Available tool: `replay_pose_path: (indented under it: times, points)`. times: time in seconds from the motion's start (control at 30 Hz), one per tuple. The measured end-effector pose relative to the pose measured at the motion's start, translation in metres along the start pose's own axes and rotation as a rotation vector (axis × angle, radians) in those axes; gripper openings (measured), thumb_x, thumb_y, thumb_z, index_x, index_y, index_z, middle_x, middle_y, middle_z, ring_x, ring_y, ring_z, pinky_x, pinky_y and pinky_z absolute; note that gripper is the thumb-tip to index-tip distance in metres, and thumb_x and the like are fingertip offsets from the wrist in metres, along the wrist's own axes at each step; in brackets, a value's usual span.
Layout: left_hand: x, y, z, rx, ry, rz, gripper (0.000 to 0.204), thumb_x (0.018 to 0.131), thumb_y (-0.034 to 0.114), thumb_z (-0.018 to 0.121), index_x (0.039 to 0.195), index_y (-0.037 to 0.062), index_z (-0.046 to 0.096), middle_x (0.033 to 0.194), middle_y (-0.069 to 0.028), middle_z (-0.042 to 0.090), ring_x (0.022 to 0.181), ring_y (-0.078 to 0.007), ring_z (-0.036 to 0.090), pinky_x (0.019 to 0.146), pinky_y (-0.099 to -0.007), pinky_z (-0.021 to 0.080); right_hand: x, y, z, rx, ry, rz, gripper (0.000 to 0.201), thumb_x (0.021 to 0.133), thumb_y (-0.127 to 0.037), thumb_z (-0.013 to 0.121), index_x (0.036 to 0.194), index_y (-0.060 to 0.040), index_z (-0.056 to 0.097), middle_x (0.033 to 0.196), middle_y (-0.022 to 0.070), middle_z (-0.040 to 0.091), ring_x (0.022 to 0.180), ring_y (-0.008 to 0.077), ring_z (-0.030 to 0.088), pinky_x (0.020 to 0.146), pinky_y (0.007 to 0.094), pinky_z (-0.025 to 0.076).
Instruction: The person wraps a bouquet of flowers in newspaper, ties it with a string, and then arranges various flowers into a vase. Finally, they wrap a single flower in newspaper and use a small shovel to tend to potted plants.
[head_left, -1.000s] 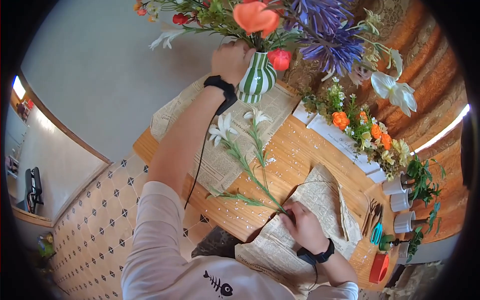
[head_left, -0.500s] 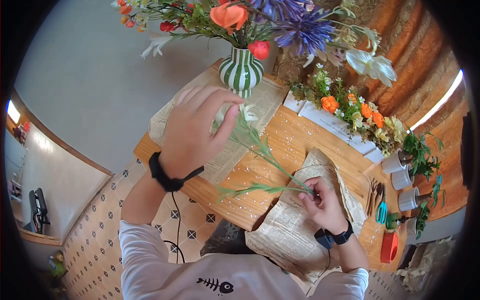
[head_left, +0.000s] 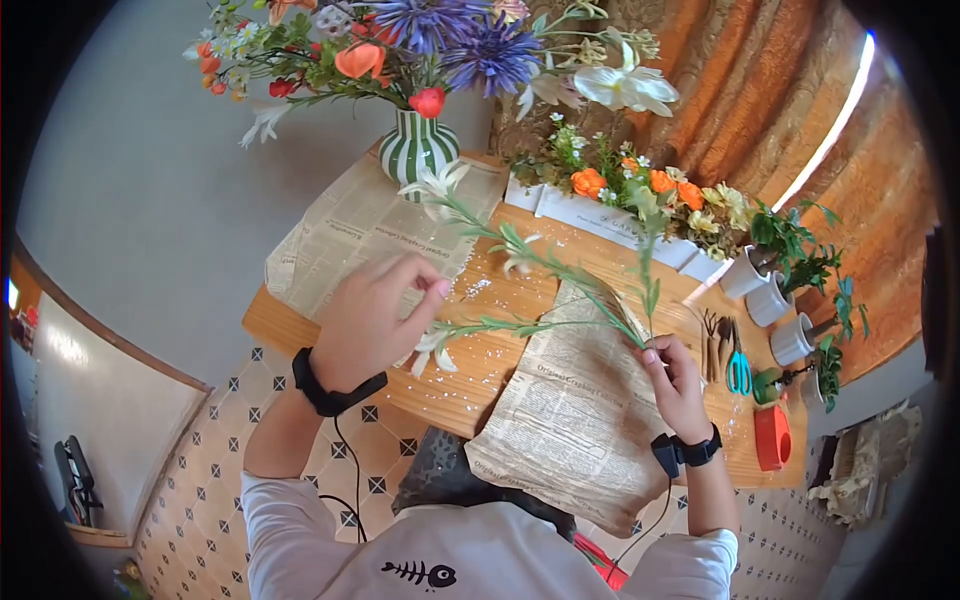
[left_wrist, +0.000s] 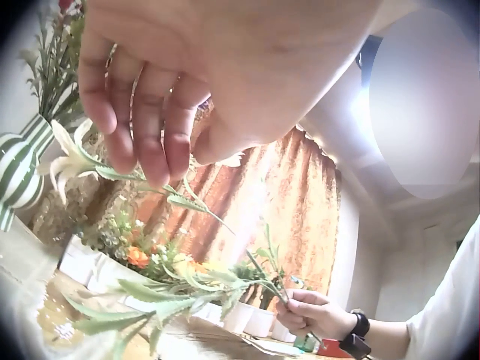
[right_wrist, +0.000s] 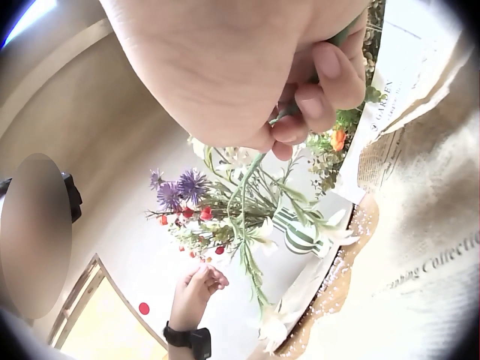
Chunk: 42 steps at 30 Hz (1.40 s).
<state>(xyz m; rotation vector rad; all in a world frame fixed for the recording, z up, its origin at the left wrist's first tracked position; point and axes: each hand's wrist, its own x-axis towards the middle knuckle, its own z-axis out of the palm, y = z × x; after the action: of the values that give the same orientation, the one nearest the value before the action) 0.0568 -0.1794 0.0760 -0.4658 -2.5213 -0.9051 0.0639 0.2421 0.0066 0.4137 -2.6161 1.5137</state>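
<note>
My right hand pinches the cut ends of leafy green lily stems and holds them up over the wooden table. One stem reaches up-left to a white bloom; another runs left to a bloom under my left hand. In the left wrist view my left hand's relaxed fingers touch the leaves of a stem. The right wrist view shows thumb and fingers pinched on the stem. A green-and-white striped vase of mixed flowers stands at the table's far edge.
Newspaper sheets lie at the left and front right of the table. A white planter box of flowers runs along the back. White pots, teal scissors and a red object sit at the right end.
My left hand came away from the vase and back to the stems. My right hand lifted the stems off the table and carried them to the right.
</note>
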Motion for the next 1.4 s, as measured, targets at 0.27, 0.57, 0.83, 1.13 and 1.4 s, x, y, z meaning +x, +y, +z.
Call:
replay_pose_path:
  times: [0.27, 0.57, 0.83, 1.13, 1.4]
  points:
    - [-0.004, 0.022, 0.045, -0.016, -0.087, 0.223, 0.045, 0.091, 0.033, 0.083, 0.124, 0.0089, 0.067, 0.121, -0.0134, 0.069, 0.113, -0.0343, 0.067, 0.101, -0.0445, 0.052, -0.014, 0.007, -0.01, 0.193, -0.016, 0.044, 0.01, 0.109, -0.013, 0.067, 0.111, -0.0048, 0.061, 0.091, -0.0066, 0.058, 0.079, 0.0011, 0.048, 0.068, 0.0205, 0.04]
    - [0.016, 0.002, 0.08, -0.033, -0.159, 0.261, 0.023, 0.098, 0.022, 0.071, 0.116, 0.0083, 0.067, 0.111, -0.0111, 0.071, 0.11, -0.0354, 0.067, 0.101, -0.0448, 0.05, -0.022, 0.01, -0.032, 0.351, -0.044, 0.14, 0.025, 0.114, -0.021, 0.056, 0.125, -0.0017, 0.067, 0.086, -0.0062, 0.056, 0.073, 0.0016, 0.043, 0.065, 0.0206, 0.037]
    - [0.016, 0.021, 0.091, -0.11, -0.097, 0.28, 0.038, 0.098, 0.015, 0.071, 0.134, 0.0075, 0.062, 0.133, -0.0142, 0.062, 0.123, -0.0348, 0.062, 0.109, -0.0456, 0.048, -0.035, 0.009, -0.076, 0.416, -0.011, 0.234, 0.032, 0.114, -0.022, 0.05, 0.121, 0.0013, 0.07, 0.074, -0.0073, 0.042, 0.064, 0.0037, 0.033, 0.057, 0.0214, 0.028]
    - [-0.005, 0.039, 0.106, -0.114, -0.027, 0.374, 0.047, 0.097, 0.011, 0.068, 0.142, 0.0066, 0.057, 0.145, -0.0169, 0.053, 0.138, -0.0389, 0.051, 0.121, -0.0546, 0.039, -0.057, -0.001, -0.122, 0.465, 0.239, 0.142, 0.029, 0.111, -0.025, 0.055, 0.119, 0.0001, 0.066, 0.075, -0.0049, 0.044, 0.063, 0.0048, 0.036, 0.054, 0.0228, 0.028]
    - [-0.038, 0.022, 0.151, -0.186, -0.415, 0.489, 0.055, 0.1, 0.024, 0.07, 0.15, 0.0105, 0.054, 0.156, -0.0192, 0.047, 0.151, -0.0393, 0.043, 0.129, -0.0582, 0.029, -0.067, 0.003, -0.145, 0.634, 0.367, -0.007, 0.026, 0.105, -0.027, 0.062, 0.114, -0.0021, 0.063, 0.076, -0.0053, 0.043, 0.064, 0.0051, 0.035, 0.051, 0.0237, 0.024]
